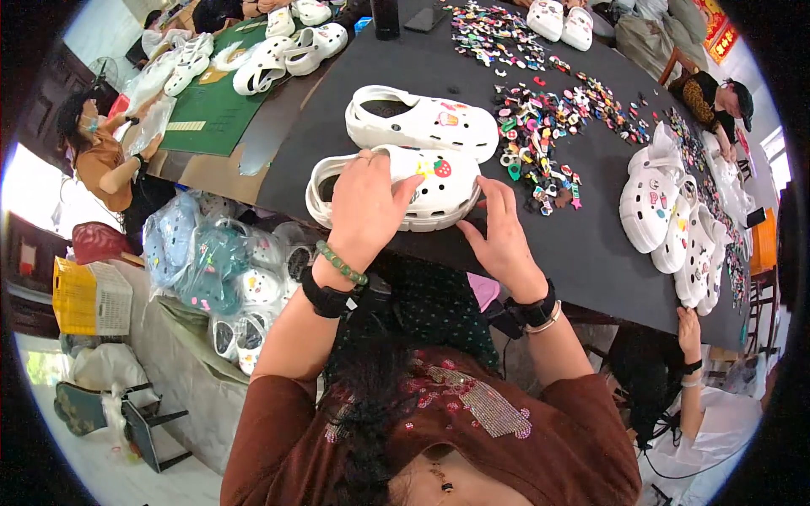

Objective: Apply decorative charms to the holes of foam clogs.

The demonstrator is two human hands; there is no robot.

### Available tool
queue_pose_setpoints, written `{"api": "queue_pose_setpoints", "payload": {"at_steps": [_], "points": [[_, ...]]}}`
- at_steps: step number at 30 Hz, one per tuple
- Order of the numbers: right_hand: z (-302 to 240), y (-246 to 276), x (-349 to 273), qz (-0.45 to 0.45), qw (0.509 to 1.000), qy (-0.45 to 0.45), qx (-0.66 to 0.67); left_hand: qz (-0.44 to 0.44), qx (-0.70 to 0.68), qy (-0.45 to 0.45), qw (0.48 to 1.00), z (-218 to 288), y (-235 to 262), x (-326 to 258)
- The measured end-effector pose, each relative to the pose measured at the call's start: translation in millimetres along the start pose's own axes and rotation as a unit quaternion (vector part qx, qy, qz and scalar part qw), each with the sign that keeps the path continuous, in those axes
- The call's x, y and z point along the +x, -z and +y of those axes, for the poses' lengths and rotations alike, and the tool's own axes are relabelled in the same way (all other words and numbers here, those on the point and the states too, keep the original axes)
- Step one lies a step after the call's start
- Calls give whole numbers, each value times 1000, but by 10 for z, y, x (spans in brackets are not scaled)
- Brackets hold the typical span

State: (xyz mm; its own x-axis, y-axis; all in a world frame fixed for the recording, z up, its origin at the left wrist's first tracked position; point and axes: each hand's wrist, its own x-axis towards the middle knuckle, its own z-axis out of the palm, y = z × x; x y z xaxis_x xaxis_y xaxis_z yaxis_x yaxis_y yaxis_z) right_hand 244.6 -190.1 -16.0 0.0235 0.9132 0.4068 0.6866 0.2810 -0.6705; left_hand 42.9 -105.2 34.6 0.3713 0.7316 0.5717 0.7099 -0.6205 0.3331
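A white clog (456,191) lies sideways at the near edge of the dark table, its toe pointing right. On its top are a strawberry charm (442,169) and a yellow charm. My left hand (368,201) grips it at the foot opening, fingers tucked inside and thumb over the upper beside the charms. My right hand (506,234) holds the toe end, with thumb and fingers at its rim. Just beyond lies a matching white clog (405,126) with charms on its toe, touched by neither hand. My left fingertips are hidden inside the shoe.
Loose colourful charms (540,126) spread over the table (582,253) beyond my right hand. Decorated white clogs (650,202) stand at the right edge, near another person's hand (688,331). Bagged clogs (207,261) sit left below a green mat (215,110). Co-workers work on both sides.
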Motion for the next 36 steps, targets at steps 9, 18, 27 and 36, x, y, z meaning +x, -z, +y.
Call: {"api": "queue_pose_setpoints", "payload": {"at_steps": [9, 18, 27, 36], "points": [[-30, -53, 37, 11, 1000, -7, -6, -21, -71, 135, 988, -123, -150, 272], [137, 191, 48, -7, 999, -18, 29, -75, -141, 190, 969, -206, -111, 243], [674, 652, 564, 42, 990, 25, -133, -21, -142, 214, 966, -176, -217, 182], [1028, 433, 944, -65, 967, 13, -245, -15, -112, 190, 975, -167, -219, 163]]}}
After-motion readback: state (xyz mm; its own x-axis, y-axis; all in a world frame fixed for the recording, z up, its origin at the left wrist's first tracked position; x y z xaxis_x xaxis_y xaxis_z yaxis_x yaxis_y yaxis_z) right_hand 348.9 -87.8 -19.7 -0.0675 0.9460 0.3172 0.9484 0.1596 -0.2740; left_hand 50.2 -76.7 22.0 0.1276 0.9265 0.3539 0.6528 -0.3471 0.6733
